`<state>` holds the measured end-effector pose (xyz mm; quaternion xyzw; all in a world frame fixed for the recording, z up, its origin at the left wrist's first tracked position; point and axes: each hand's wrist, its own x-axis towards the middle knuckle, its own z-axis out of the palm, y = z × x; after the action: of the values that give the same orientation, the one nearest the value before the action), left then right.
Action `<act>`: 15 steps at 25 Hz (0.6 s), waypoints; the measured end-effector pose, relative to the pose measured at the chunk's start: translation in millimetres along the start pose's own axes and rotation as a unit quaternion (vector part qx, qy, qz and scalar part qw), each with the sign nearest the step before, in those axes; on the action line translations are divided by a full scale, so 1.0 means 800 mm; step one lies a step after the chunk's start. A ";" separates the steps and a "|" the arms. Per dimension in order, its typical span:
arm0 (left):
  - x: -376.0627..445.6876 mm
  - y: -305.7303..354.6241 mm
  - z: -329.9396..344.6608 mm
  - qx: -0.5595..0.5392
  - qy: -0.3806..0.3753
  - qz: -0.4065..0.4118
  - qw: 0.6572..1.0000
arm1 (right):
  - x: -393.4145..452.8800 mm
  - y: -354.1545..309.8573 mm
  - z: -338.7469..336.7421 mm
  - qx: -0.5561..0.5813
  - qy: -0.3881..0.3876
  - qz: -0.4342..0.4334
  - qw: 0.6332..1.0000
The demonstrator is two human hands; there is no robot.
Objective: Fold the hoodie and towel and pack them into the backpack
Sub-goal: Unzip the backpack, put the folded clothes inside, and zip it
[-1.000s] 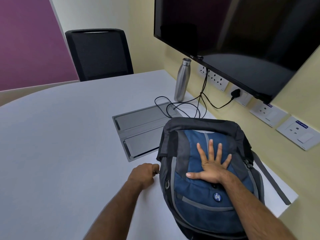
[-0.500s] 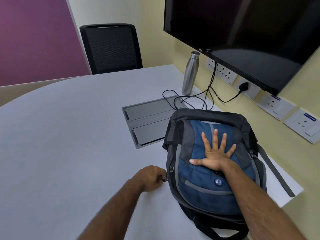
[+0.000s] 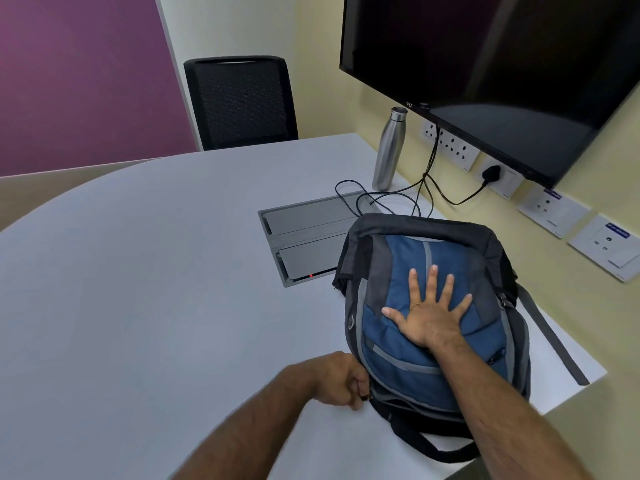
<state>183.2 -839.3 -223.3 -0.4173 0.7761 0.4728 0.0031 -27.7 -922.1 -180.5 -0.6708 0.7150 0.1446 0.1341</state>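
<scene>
Both garments out of sight, likely packed | backpack (image 3: 433,306) flat on desk (image 3: 138,289) | right hand (image 3: 427,315) spread, pressing its front | left hand (image 3: 341,381) pinching zipper pull (image 3: 366,396) at near corner | remaining: finish zipping.

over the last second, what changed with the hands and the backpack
The left hand, pinching the zipper pull, has drawn it along the backpack side toward the person, down to its near corner. The right hand stayed pressed flat on the blue front panel. Backpack, bottle and cables kept their places.
</scene>
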 end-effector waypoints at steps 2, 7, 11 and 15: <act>0.002 0.006 -0.001 0.034 -0.005 0.007 0.999 | -0.003 -0.003 0.010 -0.002 0.023 0.010 1.000; -0.003 0.008 0.006 0.050 0.038 0.020 0.998 | -0.021 0.000 0.036 -0.026 0.064 -0.036 0.997; -0.008 0.009 0.009 0.038 0.063 0.025 0.997 | -0.067 0.012 0.081 0.010 0.157 -0.144 0.977; -0.011 0.015 0.003 0.045 0.081 0.017 0.996 | -0.128 0.013 0.102 0.149 0.157 -0.262 0.941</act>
<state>180.2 -829.5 -212.7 -0.4405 0.8010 0.4024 -0.0488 -32.0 -796.0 -216.2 -0.8207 0.5397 -0.1109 0.1514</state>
